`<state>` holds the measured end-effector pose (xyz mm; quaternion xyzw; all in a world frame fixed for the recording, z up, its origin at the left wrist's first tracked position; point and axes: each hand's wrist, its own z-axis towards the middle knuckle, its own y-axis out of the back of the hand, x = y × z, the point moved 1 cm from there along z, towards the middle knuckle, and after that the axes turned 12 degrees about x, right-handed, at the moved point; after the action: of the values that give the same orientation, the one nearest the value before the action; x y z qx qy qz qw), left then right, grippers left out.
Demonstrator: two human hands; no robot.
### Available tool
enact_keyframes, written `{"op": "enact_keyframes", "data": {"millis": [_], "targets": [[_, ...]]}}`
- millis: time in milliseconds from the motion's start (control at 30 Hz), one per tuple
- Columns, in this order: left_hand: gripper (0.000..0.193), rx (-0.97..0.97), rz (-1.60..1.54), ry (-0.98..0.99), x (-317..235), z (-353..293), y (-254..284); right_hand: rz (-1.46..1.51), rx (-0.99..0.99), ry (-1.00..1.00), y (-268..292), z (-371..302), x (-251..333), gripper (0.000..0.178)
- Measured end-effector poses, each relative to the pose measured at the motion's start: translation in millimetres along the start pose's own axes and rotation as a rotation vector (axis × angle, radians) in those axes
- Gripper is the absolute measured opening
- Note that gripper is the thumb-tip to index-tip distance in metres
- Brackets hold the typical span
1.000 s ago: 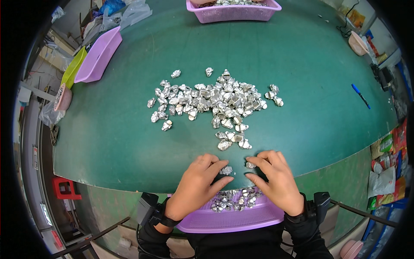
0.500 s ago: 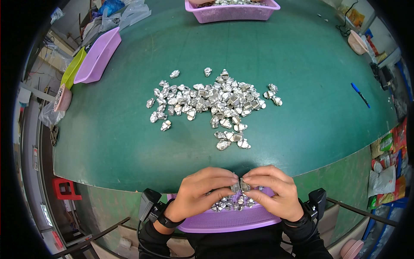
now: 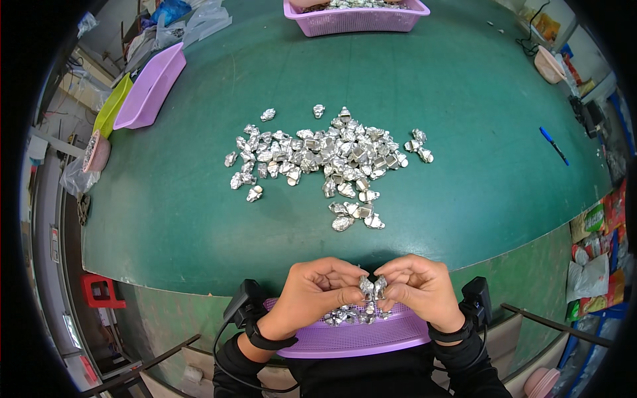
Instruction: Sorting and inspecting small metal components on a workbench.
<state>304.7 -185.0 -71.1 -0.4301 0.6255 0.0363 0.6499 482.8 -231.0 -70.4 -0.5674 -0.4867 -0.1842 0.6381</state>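
My left hand [image 3: 312,293] pinches a small silvery metal casting [image 3: 365,286] between thumb and fingertips. A similar casting [image 3: 380,287] is pinched in my right hand [image 3: 421,292], close beside the first; I cannot tell whether the two touch. Both hands are above a purple plastic basket [image 3: 358,341] at the table's near edge. Several more castings [image 3: 342,316] lie in that basket, under the fingers. A loose pile of the same shiny castings [image 3: 345,152], some showing a hollow side, spreads over the middle of the green table [image 3: 199,232].
At the far edge, another person's hands reach into a purple basket [image 3: 361,24] of metal pieces. An empty-looking purple tray [image 3: 151,89] and a yellow-green tray [image 3: 113,106] stand at the left edge. A blue pen [image 3: 555,146] lies at the right. A red stool [image 3: 103,292] stands lower left.
Both hands have turned the two castings, so their bumpy silver faces show instead of their greyer, flat or hollow sides. My wrists have rotated slightly. The pile looks unchanged.
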Motion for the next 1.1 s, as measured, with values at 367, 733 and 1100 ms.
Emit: {"op": "enact_keyframes", "data": {"millis": [367, 733, 1100], "targets": [[0.028, -0.187, 1.03, -0.021, -20.7, -6.1, 14.5, -0.949, -0.352, 0.045, 7.0, 13.7, 10.6, 0.018], [0.02, -0.355, 1.61, -0.335, -11.0, 31.6, 19.8, -1.22, -0.372, 0.169, 14.2, 34.4, 3.5, 0.019], [0.024, -0.293, 1.395, -0.132, -15.6, 16.3, 13.6, -1.277, -0.218, 0.198, 13.7, 6.3, 11.8, 0.021]]}}
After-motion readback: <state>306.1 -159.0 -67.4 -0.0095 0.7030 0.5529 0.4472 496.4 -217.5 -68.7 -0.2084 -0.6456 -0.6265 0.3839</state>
